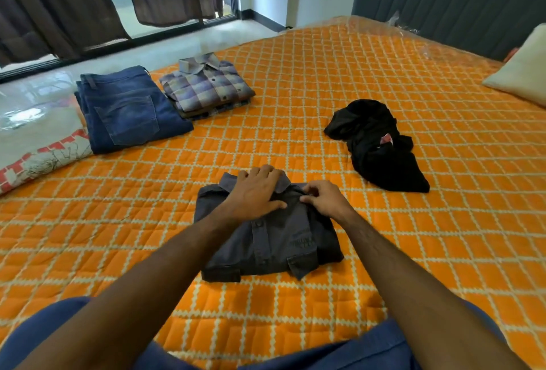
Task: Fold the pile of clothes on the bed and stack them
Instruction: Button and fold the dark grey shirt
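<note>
The folded grey shirt (266, 239) lies near the bed's (325, 80) front edge, collar away from the person. The left hand (255, 192) rests flat on the collar, fingers spread and released, likely pinning the fold; the right hand (325, 199) pinches the cloth beside it, probably neatening the collar. Toward the left edge sit folded jeans (130, 109) and a checked shirt (206, 86); a crumpled black garment (375, 145) waits right, its shape unreadable

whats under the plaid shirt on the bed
The plaid shirt tops a small stack: edges of at least one darker folded garment show beneath it. Most of that layer is covered, so its type and count cannot be told.
</note>
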